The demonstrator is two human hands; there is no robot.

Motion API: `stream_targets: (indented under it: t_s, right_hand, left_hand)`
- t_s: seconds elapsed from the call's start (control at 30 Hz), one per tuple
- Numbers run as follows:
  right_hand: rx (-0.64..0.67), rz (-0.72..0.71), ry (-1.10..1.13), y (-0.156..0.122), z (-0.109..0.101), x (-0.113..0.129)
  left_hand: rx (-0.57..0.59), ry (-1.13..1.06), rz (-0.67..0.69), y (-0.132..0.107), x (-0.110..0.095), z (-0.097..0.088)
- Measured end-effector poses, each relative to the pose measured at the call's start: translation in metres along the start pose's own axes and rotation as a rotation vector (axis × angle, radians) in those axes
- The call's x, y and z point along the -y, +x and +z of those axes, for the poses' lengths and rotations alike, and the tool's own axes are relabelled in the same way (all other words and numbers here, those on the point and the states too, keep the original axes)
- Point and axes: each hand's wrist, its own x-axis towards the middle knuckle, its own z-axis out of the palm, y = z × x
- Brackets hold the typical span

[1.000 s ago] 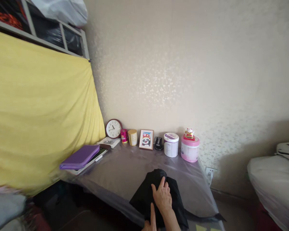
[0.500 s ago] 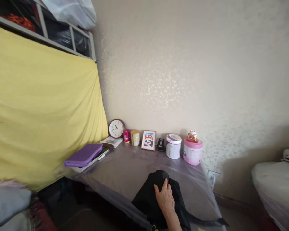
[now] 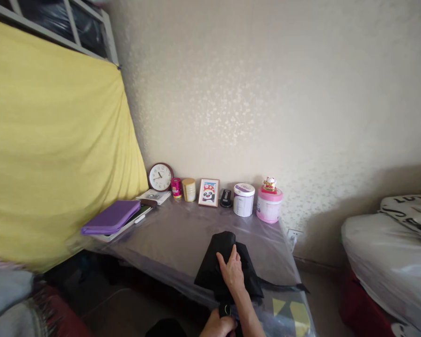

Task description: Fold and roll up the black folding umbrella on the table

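A black folding umbrella [image 3: 214, 260], its canopy loose and bunched, lies over the near part of the table, with its handle end towards me. My right hand [image 3: 233, 274] rests over the canopy and clasps it, thumb on the left and fingers along a fold. At the bottom edge my left hand [image 3: 217, 325] is closed round the handle, beside a small ring; part of this hand is cut off. A thin black strap [image 3: 284, 285] trails from the canopy to the right across the table.
The table [image 3: 175, 238] has a plastic cover. Along the wall stand a clock [image 3: 161, 177], a pink can [image 3: 176, 188], a panda picture [image 3: 208, 193], a white tub [image 3: 243, 200] and a pink tub [image 3: 268, 208]. A purple folder [image 3: 112, 216] lies left; a plastic-wrapped bundle [image 3: 386, 252] sits right.
My left hand has come into view at the handle. The view has shifted, and the canopy looks narrower under my right hand.
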Motion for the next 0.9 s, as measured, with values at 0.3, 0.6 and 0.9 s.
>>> stream_targets:
  t_s: [0.3,0.6,0.9]
  right_hand:
    - [0.012,0.047,0.153,-0.005,-0.009,-0.004]
    - [-0.036,0.114,0.446,-0.001,-0.002,-0.003]
    - [0.083,0.237,1.072,-0.005,-0.018,-0.002]
  left_hand:
    - [-0.117,0.148,0.112,-0.002,-0.006,0.015]
    - [-0.292,0.647,0.086,-0.012,-0.014,0.005]
    - [-0.056,0.377,0.13,-0.023,-0.026,-0.001]
